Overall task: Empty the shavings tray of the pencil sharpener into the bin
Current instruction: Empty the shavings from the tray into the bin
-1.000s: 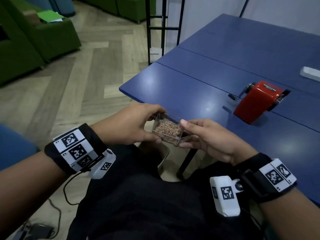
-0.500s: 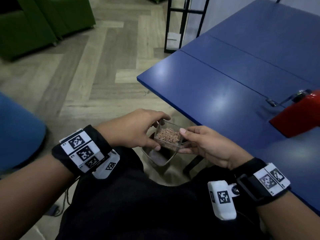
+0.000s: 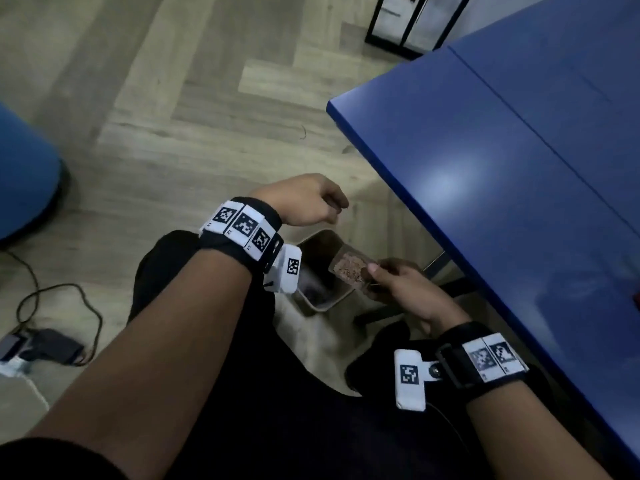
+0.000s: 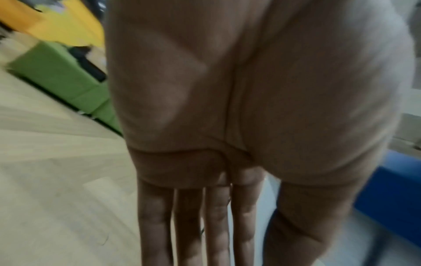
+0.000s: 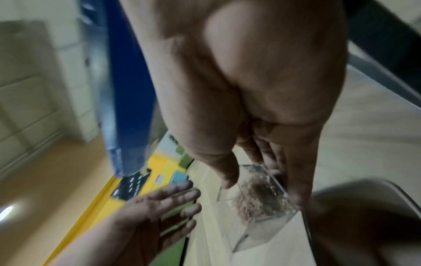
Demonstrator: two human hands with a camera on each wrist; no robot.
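Observation:
The clear shavings tray (image 3: 349,269), holding brown shavings, hangs tilted over the open grey bin (image 3: 313,297) that stands on the floor between my knees. My right hand (image 3: 370,279) alone pinches the tray's near end, thumb on top and fingers below. The right wrist view shows the tray (image 5: 255,207) pinched by my right hand (image 5: 262,192) beside the bin's rim (image 5: 306,225). My left hand (image 3: 337,211) hovers above and left of the bin, relaxed and holding nothing. In the left wrist view my left hand (image 4: 205,225) shows straight, bare fingers. Only a red sliver of the sharpener (image 3: 637,299) shows at the right edge.
The blue table (image 3: 485,168) runs along my right, its edge just above the right hand. A blue seat (image 3: 24,174) stands at far left. A cable and a power adapter (image 3: 52,346) lie on the wooden floor. A black metal frame (image 3: 408,29) stands beyond the table corner.
My left hand has let go of the tray and drawn away up and to the left. The right hand has carried the tray down over the bin. The view has tipped down.

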